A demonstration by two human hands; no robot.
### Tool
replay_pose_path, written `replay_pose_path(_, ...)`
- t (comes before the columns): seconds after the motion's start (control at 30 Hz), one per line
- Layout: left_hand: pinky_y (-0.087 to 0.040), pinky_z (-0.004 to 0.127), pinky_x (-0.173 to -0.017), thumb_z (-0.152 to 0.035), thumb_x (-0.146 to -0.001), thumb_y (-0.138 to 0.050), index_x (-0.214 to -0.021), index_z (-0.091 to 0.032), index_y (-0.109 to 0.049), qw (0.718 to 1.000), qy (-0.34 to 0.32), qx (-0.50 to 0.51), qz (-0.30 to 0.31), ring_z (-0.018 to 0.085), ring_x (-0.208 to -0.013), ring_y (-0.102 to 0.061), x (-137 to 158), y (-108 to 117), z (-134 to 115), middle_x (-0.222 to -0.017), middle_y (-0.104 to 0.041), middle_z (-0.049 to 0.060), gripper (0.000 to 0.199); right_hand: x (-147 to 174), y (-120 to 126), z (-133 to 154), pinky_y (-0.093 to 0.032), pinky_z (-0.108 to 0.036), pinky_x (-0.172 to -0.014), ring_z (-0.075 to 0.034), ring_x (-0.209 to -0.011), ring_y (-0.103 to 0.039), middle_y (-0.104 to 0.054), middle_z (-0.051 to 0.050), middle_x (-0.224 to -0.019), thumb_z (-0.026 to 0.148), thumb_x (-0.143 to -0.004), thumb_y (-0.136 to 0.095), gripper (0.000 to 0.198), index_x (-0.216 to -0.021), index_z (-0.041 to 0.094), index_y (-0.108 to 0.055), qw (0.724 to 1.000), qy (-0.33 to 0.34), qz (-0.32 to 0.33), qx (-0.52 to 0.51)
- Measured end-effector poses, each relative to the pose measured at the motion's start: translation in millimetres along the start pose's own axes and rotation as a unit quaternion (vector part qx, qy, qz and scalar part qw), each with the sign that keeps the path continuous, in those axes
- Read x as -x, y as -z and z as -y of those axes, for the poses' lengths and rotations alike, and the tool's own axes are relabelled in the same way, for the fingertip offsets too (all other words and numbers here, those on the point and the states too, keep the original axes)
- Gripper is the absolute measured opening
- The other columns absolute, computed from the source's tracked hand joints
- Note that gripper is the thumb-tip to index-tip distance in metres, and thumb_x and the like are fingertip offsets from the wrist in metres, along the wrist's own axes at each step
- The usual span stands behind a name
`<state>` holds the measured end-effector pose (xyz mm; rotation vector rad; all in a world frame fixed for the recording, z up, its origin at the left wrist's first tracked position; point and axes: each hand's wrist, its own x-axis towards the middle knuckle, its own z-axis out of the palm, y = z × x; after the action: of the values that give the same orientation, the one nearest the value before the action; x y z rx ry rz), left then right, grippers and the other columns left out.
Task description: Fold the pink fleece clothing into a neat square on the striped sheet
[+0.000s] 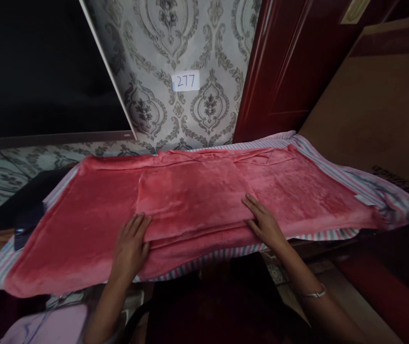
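1. Two bare hands lie on a red plush blanket (197, 184), well apart from each other, palms down with the fingers laid out straight.
2. The left hand (129, 246) touches the left end of the blanket's folded middle section (193, 203); the right hand (264, 222) touches that section's right end, near its front edge.
3. Under the blanket is a striped cloth (340, 172), showing past its left, right, front and back edges.
4. On the blanket's right edge sits a small white tag (364, 199).
5. Behind the blanket is patterned wallpaper (209, 107) with a paper label (186, 80) reading "277".
6. Behind the blanket's left part is a dark screen (42, 71); behind its right part, a dark red panel (286, 71).
7. Right of the blanket stands a cardboard box (380, 110).
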<state>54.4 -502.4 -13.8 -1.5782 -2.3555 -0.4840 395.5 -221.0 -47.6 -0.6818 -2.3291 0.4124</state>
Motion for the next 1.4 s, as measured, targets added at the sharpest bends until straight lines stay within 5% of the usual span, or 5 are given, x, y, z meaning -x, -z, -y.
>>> replay_pose_path(0.17, -0.053, 0.040, -0.109, -0.007, -0.078, -0.044, -0.143, -0.023, -0.056, 0.997, 0.045, 0.052, -0.021, 0.025, -0.133, -0.058, 8.3, -10.3, 12.6, -0.152, -0.054, 0.009, 0.068, 0.5, -7.0, -4.1, -0.041, -0.052, -0.117, -0.024, -0.139, -0.052, -0.057, -0.008, -0.148, 0.007, -0.077, -0.045, 0.070, -0.144, 0.025, -0.057, 0.998, -0.019, -0.052, -0.018)
replay_pose_path(0.5, -0.051, 0.038, -0.112, -0.009, -0.077, -0.042, -0.133, -0.020, -0.061, 0.992, 0.031, 0.093, -0.074, 0.022, -0.133, -0.058, 12.2, -18.8, 18.5, -0.144, -0.061, 0.007, 0.061, 2.9, -13.4, -7.1, -0.045, -0.048, -0.114, -0.022, -0.134, -0.056, -0.062, -0.008, -0.143, 0.006, -0.074, -0.044, 0.065, -0.134, 0.022, -0.065, 0.993, -0.016, -0.106, -0.053)
replay_pose_path(0.93, -0.049, 0.041, -0.112, -0.026, -0.086, -0.045, -0.133, -0.019, -0.062, 0.978, 0.027, 0.194, -0.073, 0.024, -0.134, -0.057, 20.2, -15.2, 30.1, -0.145, -0.061, 0.009, 0.050, 12.0, -12.1, -19.2, -0.048, -0.046, -0.111, -0.023, -0.134, -0.057, -0.062, -0.008, -0.143, 0.014, -0.087, -0.050, 0.051, -0.134, 0.026, -0.065, 0.986, -0.025, -0.119, -0.110)
replay_pose_path(1.17, -0.044, 0.043, -0.115, -0.043, -0.090, -0.051, -0.137, -0.018, -0.058, 0.971, 0.071, 0.212, -0.083, 0.027, -0.137, -0.054, 25.5, -10.0, 18.5, -0.146, -0.059, 0.013, 0.054, 15.8, -2.1, -18.8, -0.044, -0.049, -0.114, -0.026, -0.139, -0.052, -0.055, -0.011, -0.150, 0.029, -0.094, -0.057, 0.046, -0.139, 0.026, -0.062, 0.988, -0.044, -0.071, -0.132)
replay_pose_path(1.4, -0.045, 0.043, -0.112, -0.044, -0.082, -0.054, -0.138, -0.020, -0.057, 0.959, 0.140, 0.235, -0.076, 0.029, -0.133, -0.056, 20.1, -9.2, 3.8, -0.142, -0.062, 0.012, 0.061, 19.1, 1.1, -10.4, -0.045, -0.048, -0.112, -0.028, -0.130, -0.060, -0.065, -0.011, -0.139, 0.044, -0.093, -0.059, 0.048, -0.138, 0.025, -0.063, 0.981, -0.090, -0.077, -0.152)
